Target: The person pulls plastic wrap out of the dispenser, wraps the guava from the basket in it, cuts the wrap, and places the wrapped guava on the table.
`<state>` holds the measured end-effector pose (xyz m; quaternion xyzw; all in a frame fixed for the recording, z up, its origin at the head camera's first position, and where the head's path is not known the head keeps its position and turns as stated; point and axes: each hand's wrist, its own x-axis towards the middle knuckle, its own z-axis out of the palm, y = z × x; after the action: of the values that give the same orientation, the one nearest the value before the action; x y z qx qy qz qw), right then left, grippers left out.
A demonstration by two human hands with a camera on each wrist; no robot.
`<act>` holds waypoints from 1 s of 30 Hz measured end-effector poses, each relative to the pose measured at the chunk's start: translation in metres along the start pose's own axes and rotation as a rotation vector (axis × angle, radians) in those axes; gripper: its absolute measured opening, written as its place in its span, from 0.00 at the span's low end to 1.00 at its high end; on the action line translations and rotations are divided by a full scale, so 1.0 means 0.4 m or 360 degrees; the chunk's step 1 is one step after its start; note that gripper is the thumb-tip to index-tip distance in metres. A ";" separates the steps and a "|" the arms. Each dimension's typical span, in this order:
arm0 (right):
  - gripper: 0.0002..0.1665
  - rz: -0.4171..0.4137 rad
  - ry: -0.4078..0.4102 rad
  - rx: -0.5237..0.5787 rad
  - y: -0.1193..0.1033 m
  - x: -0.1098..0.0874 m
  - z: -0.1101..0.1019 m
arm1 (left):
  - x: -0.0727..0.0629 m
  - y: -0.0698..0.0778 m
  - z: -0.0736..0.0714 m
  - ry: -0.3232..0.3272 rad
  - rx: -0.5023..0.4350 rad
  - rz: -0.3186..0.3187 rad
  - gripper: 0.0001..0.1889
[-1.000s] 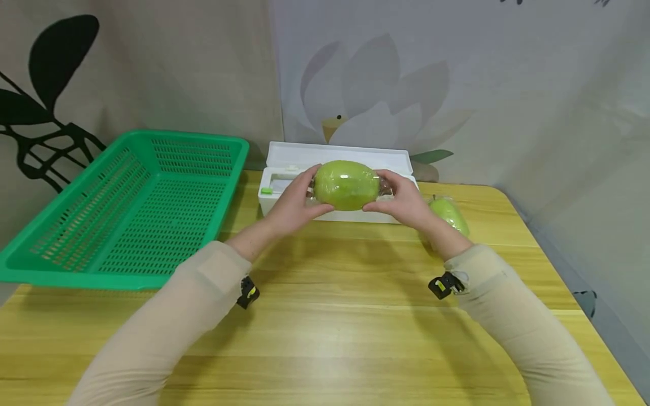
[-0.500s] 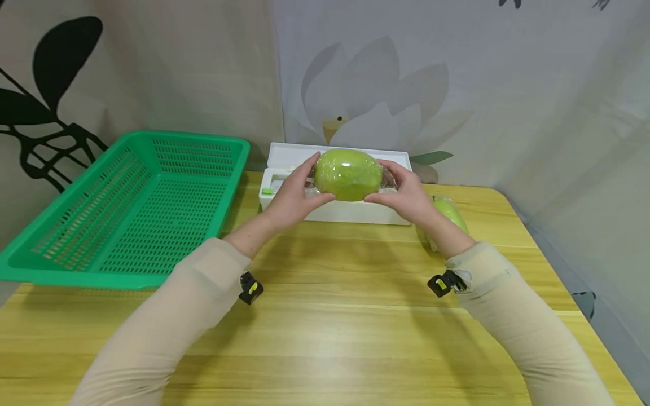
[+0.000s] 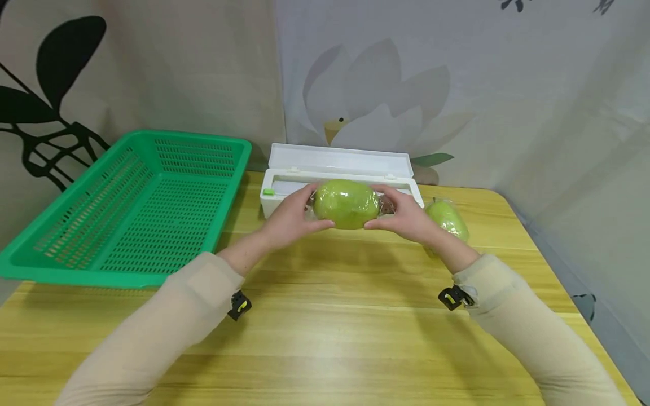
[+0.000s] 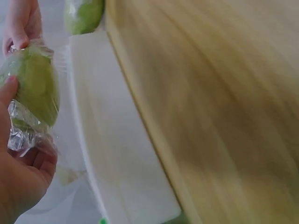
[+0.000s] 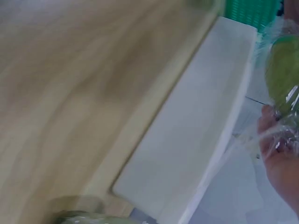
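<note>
A smooth oval green fruit (image 3: 346, 204), wrapped in shiny cling film, is held up between both hands in front of a white cling film dispenser (image 3: 280, 179). My left hand (image 3: 294, 219) grips its left end, thumb toward me and fingers behind. On the opposite end my right hand (image 3: 401, 214) grips it the same way. Bunched film (image 4: 23, 135) gathers at the left palm in the left wrist view, and loose film (image 5: 285, 133) shows by the right fingers in the right wrist view. The dispenser's lid (image 3: 345, 160) stands raised behind its body.
A second film-wrapped green fruit (image 3: 448, 219), with a short stem, lies on the wooden table (image 3: 330, 327) to the right of the dispenser, partly behind the right forearm. At left stands a green perforated basket (image 3: 167, 280). A printed cloth backdrop (image 3: 508, 113) rises behind the table.
Both hands lifted the wrapped fruit slightly, then lowered it again and closer to me. More of the dispenser's open top shows now. The grip on both ends has stayed.
</note>
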<state>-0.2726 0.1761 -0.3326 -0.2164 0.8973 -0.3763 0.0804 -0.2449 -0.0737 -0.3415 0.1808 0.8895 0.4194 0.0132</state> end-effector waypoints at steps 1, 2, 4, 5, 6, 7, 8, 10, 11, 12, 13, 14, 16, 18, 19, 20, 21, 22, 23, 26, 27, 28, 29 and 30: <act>0.49 -0.0001 -0.0026 -0.0031 0.003 -0.002 0.003 | -0.004 -0.004 0.003 -0.0016 0.0025 -0.0007 0.42; 0.48 0.0006 -0.0056 -0.0040 0.006 -0.004 0.007 | -0.008 -0.007 0.006 -0.0029 0.0048 -0.0014 0.41; 0.48 0.0014 -0.0098 -0.0050 0.010 -0.005 0.014 | -0.013 -0.014 0.011 -0.0042 0.0084 -0.0020 0.41; 0.47 0.0012 -0.0116 -0.0043 0.012 -0.005 0.017 | -0.014 -0.018 0.014 -0.0048 0.0093 -0.0025 0.40; 0.47 0.0008 -0.0123 -0.0043 0.014 -0.004 0.021 | -0.014 -0.021 0.016 -0.0052 0.0095 -0.0027 0.39; 0.46 -0.0001 -0.0126 -0.0045 0.017 -0.003 0.024 | -0.014 -0.024 0.019 -0.0058 0.0102 -0.0030 0.39; 0.46 -0.0001 -0.0126 -0.0050 0.020 -0.002 0.028 | -0.014 -0.027 0.021 -0.0067 0.0106 -0.0040 0.39; 0.45 -0.0019 -0.0132 -0.0056 0.031 0.001 0.036 | -0.014 -0.032 0.027 -0.0088 0.0115 -0.0060 0.40; 0.45 -0.0023 -0.0145 -0.0050 0.036 0.002 0.040 | -0.014 -0.034 0.029 -0.0100 0.0133 -0.0076 0.42; 0.45 -0.0032 -0.0158 -0.0048 0.042 0.004 0.044 | -0.014 -0.036 0.032 -0.0111 0.0150 -0.0085 0.44; 0.45 -0.0040 -0.0169 -0.0058 0.047 0.005 0.047 | -0.014 -0.037 0.034 -0.0121 0.0167 -0.0090 0.45; 0.44 -0.0057 -0.0179 -0.0068 0.051 0.006 0.051 | -0.013 -0.038 0.037 -0.0130 0.0178 -0.0083 0.46; 0.42 -0.0085 -0.0191 -0.0077 0.057 0.009 0.056 | -0.013 -0.041 0.040 -0.0138 0.0190 -0.0071 0.47; 0.40 -0.0112 -0.0189 -0.0097 0.060 0.012 0.059 | -0.013 -0.044 0.042 -0.0145 0.0179 -0.0063 0.46; 0.40 -0.0123 -0.0184 -0.0117 0.061 0.013 0.060 | -0.013 -0.045 0.042 -0.0147 0.0172 -0.0056 0.45; 0.39 -0.0141 -0.0186 -0.0125 0.063 0.015 0.061 | -0.014 -0.047 0.043 -0.0152 0.0157 -0.0059 0.45; 0.39 -0.0149 -0.0191 -0.0133 0.065 0.017 0.061 | -0.015 -0.049 0.043 -0.0158 0.0144 -0.0073 0.44; 0.39 -0.0165 -0.0197 -0.0151 0.067 0.018 0.062 | -0.016 -0.051 0.043 -0.0161 0.0145 -0.0081 0.43; 0.40 -0.0180 -0.0205 -0.0168 0.068 0.020 0.062 | -0.017 -0.052 0.043 -0.0164 0.0141 -0.0089 0.41; 0.40 -0.0221 -0.0237 -0.0201 0.072 0.023 0.062 | -0.019 -0.055 0.045 -0.0179 0.0157 -0.0097 0.38; 0.40 -0.0232 -0.0243 -0.0210 0.073 0.023 0.062 | -0.019 -0.055 0.045 -0.0181 0.0175 -0.0095 0.38; 0.39 -0.0245 -0.0246 -0.0215 0.074 0.025 0.063 | -0.019 -0.056 0.046 -0.0181 0.0193 -0.0090 0.38; 0.39 -0.0253 -0.0250 -0.0218 0.074 0.026 0.064 | -0.020 -0.056 0.046 -0.0181 0.0204 -0.0087 0.38; 0.38 -0.0261 -0.0257 -0.0224 0.075 0.028 0.064 | -0.020 -0.057 0.046 -0.0184 0.0226 -0.0084 0.38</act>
<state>-0.2846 0.1735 -0.3718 -0.3237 0.8913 -0.2991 0.1061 -0.2414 -0.0760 -0.3713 0.1816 0.9193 0.3436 0.0628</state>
